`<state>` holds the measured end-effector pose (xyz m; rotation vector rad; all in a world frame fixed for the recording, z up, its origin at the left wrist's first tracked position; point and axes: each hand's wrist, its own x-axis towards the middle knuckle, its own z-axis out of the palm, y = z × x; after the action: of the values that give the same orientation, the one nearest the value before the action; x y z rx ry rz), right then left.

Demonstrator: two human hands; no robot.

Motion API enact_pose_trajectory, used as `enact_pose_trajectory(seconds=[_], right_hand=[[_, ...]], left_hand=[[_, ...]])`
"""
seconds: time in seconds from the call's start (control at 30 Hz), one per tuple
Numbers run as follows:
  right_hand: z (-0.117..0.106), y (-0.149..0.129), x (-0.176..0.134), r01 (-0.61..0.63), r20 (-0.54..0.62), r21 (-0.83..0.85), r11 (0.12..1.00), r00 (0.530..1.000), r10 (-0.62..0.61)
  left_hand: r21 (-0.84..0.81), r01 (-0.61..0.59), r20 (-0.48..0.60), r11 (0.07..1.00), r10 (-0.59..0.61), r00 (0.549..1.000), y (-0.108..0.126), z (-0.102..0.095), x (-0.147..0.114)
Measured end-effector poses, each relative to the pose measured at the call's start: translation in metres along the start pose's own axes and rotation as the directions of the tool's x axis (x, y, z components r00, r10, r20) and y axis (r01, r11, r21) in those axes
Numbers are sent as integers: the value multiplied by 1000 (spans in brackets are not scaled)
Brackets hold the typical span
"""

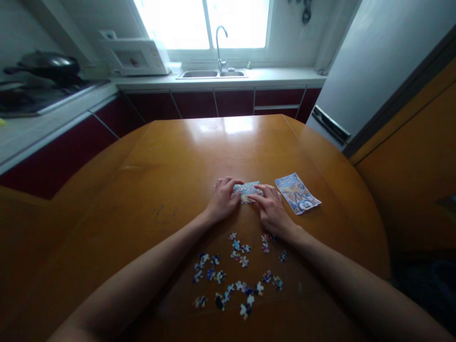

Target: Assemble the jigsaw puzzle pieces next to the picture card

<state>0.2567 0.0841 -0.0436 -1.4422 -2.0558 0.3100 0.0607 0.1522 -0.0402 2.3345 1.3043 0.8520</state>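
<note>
A partly joined jigsaw puzzle (245,189) in pale blue and mixed colours lies flat on the wooden table (171,156). My left hand (226,195) grips its left edge, fingers curved at the far corner and thumb nearer me. On the opposite side, my right hand (270,203) holds the right edge with bent fingers, covering part of the pieces. Nearer me, several loose jigsaw pieces (236,245) lie scattered between my forearms. Just right of my right hand is a printed picture sheet (298,194) with creased edges.
Beyond the table, a counter carries a sink (199,74) with a tall faucet (219,47) and a white microwave (135,57). A dark wok (50,64) sits on the stove at left. The refrigerator (377,61) stands at right.
</note>
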Motion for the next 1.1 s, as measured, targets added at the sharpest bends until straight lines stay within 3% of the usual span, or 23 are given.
enact_pose_trajectory(seconds=[0.33, 0.47, 0.73, 1.1], right_hand=[[2, 4, -1, 35, 48, -24, 999, 998, -33], [0, 2, 0, 22, -11, 52, 998, 1000, -22], [-8, 12, 7, -57, -279, 334, 941, 947, 157], [-2, 20, 8, -160, -228, 455, 876, 930, 288]], left_hand=[[74, -60, 70, 995, 54, 996, 1, 0, -2], [33, -36, 68, 999, 34, 997, 2, -1, -1], [-142, 75, -63, 987, -85, 994, -2, 1, 1], [-143, 94, -105, 985, -110, 988, -5, 5, 2]])
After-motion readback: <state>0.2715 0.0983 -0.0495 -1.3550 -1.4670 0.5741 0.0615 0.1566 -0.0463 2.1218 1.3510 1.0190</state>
